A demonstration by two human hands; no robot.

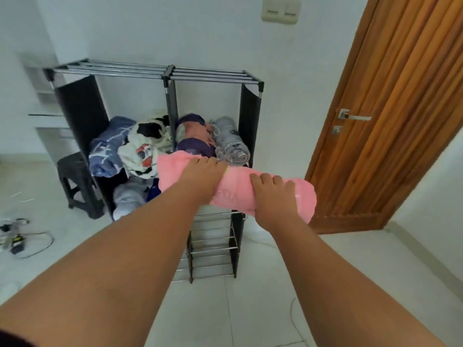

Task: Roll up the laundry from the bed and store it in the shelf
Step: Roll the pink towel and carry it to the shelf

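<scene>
Hands meet at centre frame: your left hand [204, 177] and right hand [273, 196] both clasp the pink rolled towel [238, 186], fingers curled over its top. The left hand grips near the roll's middle, the right hand closer to its right-hand end. You hold the roll crosswise in the air, tilted down toward the right, in front of the shelf [167, 73] — a black-sided rack of metal bars standing against the white wall. Whether the roll's left end touches the rack cannot be told.

Behind the roll, the rack's middle tier is filled with laundry. Its left compartment holds a blue patterned bundle [105, 151] and, beside it, a white printed garment [140, 154]. Its right compartment holds a purple roll [193, 146] and a grey roll [231, 144], the grey one against the right wall. A pale roll [127, 196] lies one tier lower on the left.

At the left of the frame a dark stool [77, 181] stands just beside the rack, and cables [17, 236] lie on the tiled floor at lower left. A wooden door [400, 108] with a metal handle [355, 117] fills the upper right — a wall switch [280, 11] sits at the top edge
</scene>
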